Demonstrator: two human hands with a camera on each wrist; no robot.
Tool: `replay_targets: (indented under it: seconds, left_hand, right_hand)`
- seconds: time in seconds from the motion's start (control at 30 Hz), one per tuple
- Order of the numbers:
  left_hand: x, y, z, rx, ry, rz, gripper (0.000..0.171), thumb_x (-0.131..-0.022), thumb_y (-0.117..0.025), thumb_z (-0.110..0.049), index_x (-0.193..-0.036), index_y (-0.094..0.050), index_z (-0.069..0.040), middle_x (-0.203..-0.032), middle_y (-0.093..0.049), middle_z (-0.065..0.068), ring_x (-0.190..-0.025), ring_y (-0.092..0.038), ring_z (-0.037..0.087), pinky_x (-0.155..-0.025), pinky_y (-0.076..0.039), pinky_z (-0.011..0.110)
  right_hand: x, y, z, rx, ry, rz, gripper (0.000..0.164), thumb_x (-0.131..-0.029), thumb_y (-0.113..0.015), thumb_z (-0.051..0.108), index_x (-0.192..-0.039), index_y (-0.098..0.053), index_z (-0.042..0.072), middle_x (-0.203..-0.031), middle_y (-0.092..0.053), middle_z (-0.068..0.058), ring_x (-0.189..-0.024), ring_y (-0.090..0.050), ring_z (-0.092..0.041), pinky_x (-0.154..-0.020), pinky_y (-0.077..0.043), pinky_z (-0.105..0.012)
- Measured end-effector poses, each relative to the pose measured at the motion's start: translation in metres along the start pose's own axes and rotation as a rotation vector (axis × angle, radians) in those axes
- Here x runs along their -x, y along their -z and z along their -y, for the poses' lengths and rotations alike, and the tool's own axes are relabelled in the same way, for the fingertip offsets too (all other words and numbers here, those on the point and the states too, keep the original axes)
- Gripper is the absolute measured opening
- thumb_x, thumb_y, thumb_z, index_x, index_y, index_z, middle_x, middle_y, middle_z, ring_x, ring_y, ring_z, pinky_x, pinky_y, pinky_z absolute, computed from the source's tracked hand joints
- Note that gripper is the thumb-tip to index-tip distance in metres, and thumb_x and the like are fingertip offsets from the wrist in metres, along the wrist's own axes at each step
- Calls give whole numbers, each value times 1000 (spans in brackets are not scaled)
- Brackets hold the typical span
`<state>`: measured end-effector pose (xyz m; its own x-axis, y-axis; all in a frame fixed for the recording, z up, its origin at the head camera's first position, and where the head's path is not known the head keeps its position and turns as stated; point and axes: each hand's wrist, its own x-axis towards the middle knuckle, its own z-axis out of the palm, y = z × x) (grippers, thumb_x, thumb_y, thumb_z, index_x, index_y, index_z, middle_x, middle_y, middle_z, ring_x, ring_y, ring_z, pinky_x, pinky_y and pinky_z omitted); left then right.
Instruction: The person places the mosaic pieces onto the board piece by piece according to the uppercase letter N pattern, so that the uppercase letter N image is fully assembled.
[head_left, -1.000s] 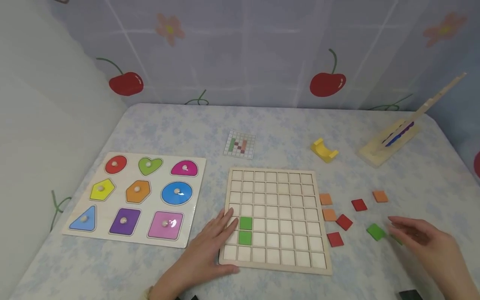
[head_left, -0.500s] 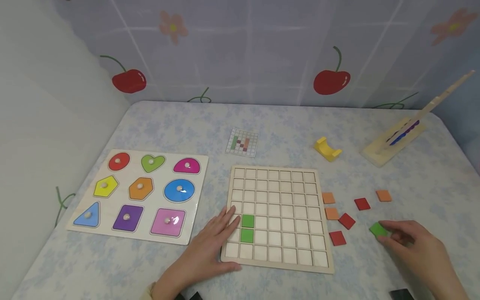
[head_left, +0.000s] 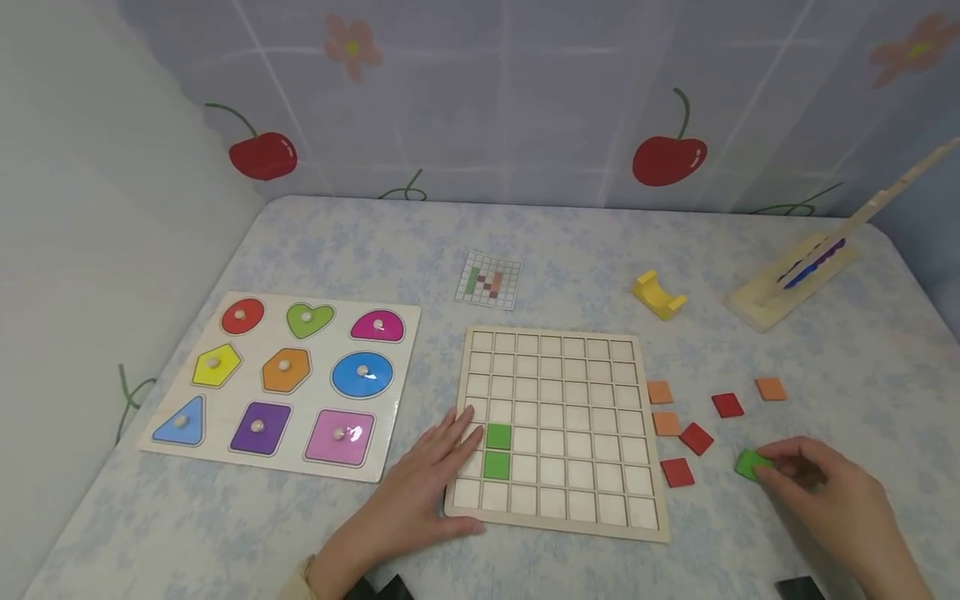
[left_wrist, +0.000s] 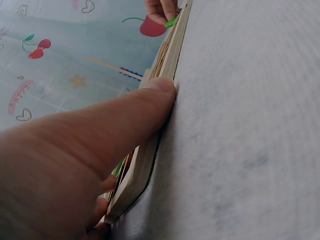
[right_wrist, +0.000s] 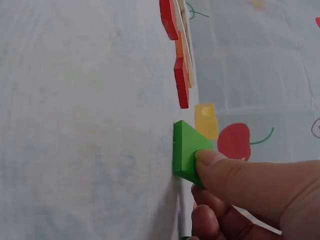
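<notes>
1. At the near edge of the table (head_left: 585,571), the left hand (head_left: 411,500) lies over the left side of the grid board (head_left: 576,441), fingers extended and thumb along the near edge; it grasps nothing and seems to steady it.
2. To the right, the right hand (head_left: 832,492) has just changed: a second ago its fingers were beside a green tile (head_left: 747,465), and now the grip is clamped on it between thumb and fingers. The tile is tilted, right of the board and well apart from it; I can't tell whether its lower edge touches the table.
3. For the work, I judge, that means the picking is done and the placing is not.
4. On the board, two seated green tiles (head_left: 498,437) fill neighbouring cells of the second column from the left, in the second and third rows from the near edge.
5. Between board and right hand, and a little farther, lie three red tiles (head_left: 697,438) and three orange tiles (head_left: 667,423), all loose.
6. On the left sits a knobbed shape puzzle (head_left: 321,354).
7. Farther off are a patterned card (head_left: 487,281), a yellow curved piece (head_left: 658,302) and, far right, a wooden stand (head_left: 757,308).
</notes>
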<state>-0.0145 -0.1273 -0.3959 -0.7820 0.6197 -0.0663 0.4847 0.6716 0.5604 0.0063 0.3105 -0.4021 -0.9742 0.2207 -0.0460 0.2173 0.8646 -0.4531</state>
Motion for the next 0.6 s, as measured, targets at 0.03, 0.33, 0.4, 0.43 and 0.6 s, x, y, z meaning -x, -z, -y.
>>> replay_targets:
  seconds: [0.03, 0.33, 0.4, 0.43, 0.6]
  left_hand:
    - [0, 0, 0, 3, 1, 2, 100, -72, -76, -51, -148, -26, -10, -156, -5, -1, -140, 3, 15, -111, -11, 36]
    - [-1, 2, -1, -7, -3, -1, 100, -72, -76, -51, -148, -26, -9, -156, -5, 0, -140, 3, 15, -111, -12, 36]
    - [0, 1, -1, -7, -3, -1, 100, -72, -76, -51, -148, -26, -9, -156, -5, 0, -140, 3, 15, -111, -11, 36]
    - [0, 1, -1, -8, -4, 0, 100, -72, -76, -51, -148, -26, -9, -156, -5, 0, -140, 3, 15, -111, -11, 36]
    - [0, 0, -1, -9, -4, -1, 100, -72, -76, -50, -148, -26, -9, -156, -5, 0, -140, 3, 15, -111, -11, 36]
  right_hand:
    - [0, 1, 1, -9, 5, -4, 23, -76, -76, 5, -96, -65, 1, -77, -59, -5, -65, -51, -20, -49, -41, -22]
    - [-18, 18, 38, -231, 137, 15, 14, -83, -72, 13, -94, -69, 4, -89, -67, -11, -66, -59, -6, -54, -49, -16]
    - [-26, 15, 56, -296, 175, 51, 15, -84, -71, 19, -94, -69, 8, -89, -67, -8, -68, -61, -8, -54, -51, -21]
    - [-29, 13, 67, -342, 192, 81, 16, -85, -70, 21, -94, -69, 8, -89, -67, -7, -69, -62, -11, -55, -51, -24]
    - [-42, -10, 128, -559, 244, 269, 17, -86, -69, 19, -95, -69, 4, -87, -68, -6, -75, -63, -17, -62, -52, -29]
